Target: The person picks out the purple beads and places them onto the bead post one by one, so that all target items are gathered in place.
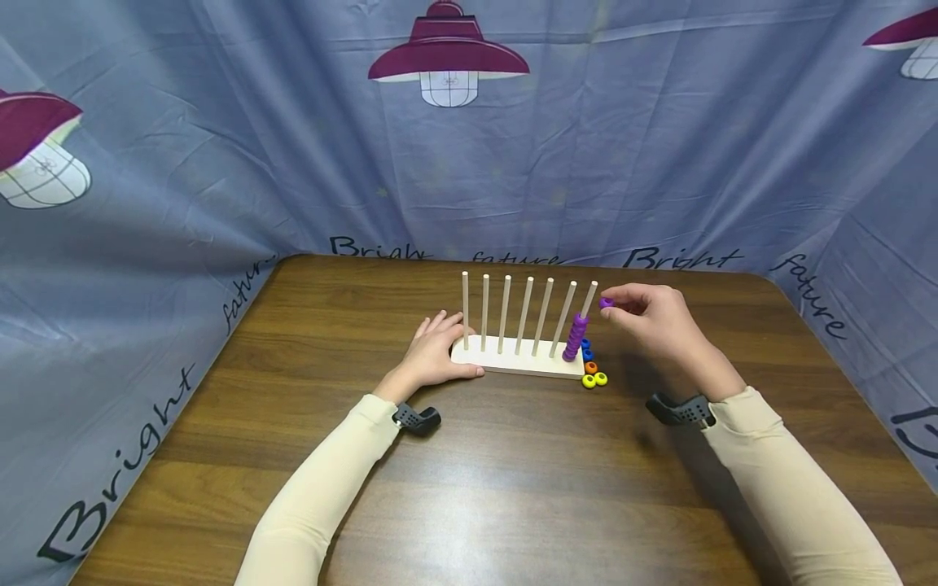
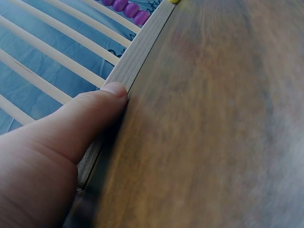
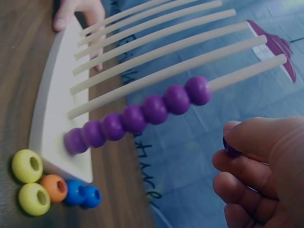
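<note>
A pale wooden peg stand [image 1: 516, 359] rests on the table, several upright pegs rising from its base. My left hand [image 1: 432, 356] holds its left end, the thumb [image 2: 102, 107] along the front edge and the fingers behind. Purple beads [image 1: 575, 338] are stacked on the rightmost peg, whose top is bare. Between thumb and index finger, my right hand [image 1: 659, 321] pinches another purple bead [image 1: 606, 303], just right of that peg and apart from it. In the right wrist view the fingers mostly hide this bead [image 3: 231, 148].
Beside the base's right end lie two yellow beads [image 3: 27, 166], an orange bead [image 3: 53, 188] and blue beads [image 3: 75, 192]. The brown wooden table [image 1: 476, 472] is enclosed at the back and sides by a blue printed curtain [image 1: 308, 122]. Each wrist wears a dark strap [image 1: 418, 420].
</note>
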Tool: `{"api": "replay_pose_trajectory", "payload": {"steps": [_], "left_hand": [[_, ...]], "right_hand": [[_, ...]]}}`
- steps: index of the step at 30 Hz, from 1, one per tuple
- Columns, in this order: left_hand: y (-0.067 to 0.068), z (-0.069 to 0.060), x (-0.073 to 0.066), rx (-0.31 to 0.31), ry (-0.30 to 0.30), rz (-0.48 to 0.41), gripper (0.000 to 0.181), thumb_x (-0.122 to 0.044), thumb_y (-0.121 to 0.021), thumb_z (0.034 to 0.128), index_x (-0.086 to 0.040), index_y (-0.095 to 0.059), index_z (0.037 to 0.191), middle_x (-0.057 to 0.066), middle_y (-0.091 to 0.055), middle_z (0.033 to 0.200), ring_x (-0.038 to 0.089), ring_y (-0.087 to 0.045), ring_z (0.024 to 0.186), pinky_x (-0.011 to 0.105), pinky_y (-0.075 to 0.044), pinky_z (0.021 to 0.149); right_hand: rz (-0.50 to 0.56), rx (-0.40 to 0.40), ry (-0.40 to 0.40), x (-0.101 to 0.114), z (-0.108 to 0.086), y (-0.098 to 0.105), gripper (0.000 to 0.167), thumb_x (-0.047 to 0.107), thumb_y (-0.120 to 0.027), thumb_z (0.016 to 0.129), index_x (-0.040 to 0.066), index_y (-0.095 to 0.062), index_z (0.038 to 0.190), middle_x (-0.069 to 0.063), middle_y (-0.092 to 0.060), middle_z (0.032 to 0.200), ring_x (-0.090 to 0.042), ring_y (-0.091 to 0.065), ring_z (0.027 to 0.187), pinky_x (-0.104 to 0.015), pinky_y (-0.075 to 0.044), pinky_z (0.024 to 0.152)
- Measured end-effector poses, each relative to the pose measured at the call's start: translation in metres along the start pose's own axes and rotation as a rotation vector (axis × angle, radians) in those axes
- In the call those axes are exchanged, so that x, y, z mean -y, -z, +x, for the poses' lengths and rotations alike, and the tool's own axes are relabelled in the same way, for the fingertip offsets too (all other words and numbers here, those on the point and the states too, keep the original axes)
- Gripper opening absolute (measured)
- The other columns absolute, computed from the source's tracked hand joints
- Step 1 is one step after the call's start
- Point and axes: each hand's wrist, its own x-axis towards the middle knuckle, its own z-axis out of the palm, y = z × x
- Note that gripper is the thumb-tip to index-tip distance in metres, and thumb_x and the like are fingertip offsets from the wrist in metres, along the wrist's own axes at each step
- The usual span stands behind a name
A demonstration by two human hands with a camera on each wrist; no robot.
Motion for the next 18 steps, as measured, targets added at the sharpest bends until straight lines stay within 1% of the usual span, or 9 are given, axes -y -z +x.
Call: {"api": "replay_pose_trajectory", "payload": {"steps": [7,13,18], "left_hand": [[0.0,0.001,0.0,0.001,0.0,0.005,0.071,-0.057,-0.08,0.0764,-0.018,-0.064,0.134,0.013,-0.039,0.164,0.04,-0.022,0.157,0.058,-0.012,0.129],[0.0,0.001,0.0,0.0,-0.002,0.008,0.072,-0.058,-0.081,0.0761,-0.019,-0.064,0.135,0.012,-0.039,0.164,0.039,-0.022,0.157,0.057,-0.011,0.13],[0.0,0.0,0.0,0.004,0.001,0.01,0.072,-0.058,-0.08,0.0762,-0.02,-0.063,0.135,0.011,-0.039,0.164,0.039,-0.022,0.157,0.057,-0.011,0.13]], "right_hand": [[-0.02,-0.007,0.033,0.008,0.009,0.005,0.02,0.013,-0.077,0.089,0.002,-0.077,0.106,-0.015,-0.079,0.094,0.012,-0.057,0.072,-0.005,-0.046,0.064],[-0.026,-0.004,0.038,0.015,0.013,0.007,0.018,0.015,-0.077,0.09,0.005,-0.078,0.105,-0.013,-0.079,0.092,0.009,-0.058,0.071,-0.005,-0.045,0.064],[-0.037,-0.006,0.05,0.016,0.015,0.007,0.018,0.014,-0.077,0.089,0.004,-0.078,0.104,-0.013,-0.078,0.09,0.008,-0.058,0.071,-0.006,-0.045,0.064]]}}
